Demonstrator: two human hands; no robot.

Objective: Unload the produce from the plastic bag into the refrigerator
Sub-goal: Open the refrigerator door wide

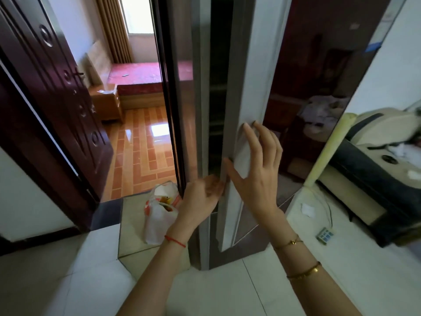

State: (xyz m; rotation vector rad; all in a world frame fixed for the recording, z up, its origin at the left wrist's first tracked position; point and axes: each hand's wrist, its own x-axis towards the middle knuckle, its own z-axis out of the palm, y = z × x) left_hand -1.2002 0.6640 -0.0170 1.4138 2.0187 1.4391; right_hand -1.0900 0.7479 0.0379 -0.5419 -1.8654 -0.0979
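A tall refrigerator with two glossy dark doors stands in front of me, with a narrow dark gap between the left door [182,92] and the right door [314,76]. My left hand [200,199] has its fingers hooked around the lower edge of the left door. My right hand [257,165] lies with spread fingers on the grey inner edge of the right door, thumb in the gap. A white and orange plastic bag [159,215] with produce inside sits on the floor just left of the refrigerator, partly hidden by my left wrist.
A dark wooden room door [57,92] stands open at the left, leading to a bedroom with a red bed [141,74] and a wooden nightstand [107,103]. A dark sofa [373,179] with clutter sits at the right. A small remote-like device [325,234] lies on the white tile floor.
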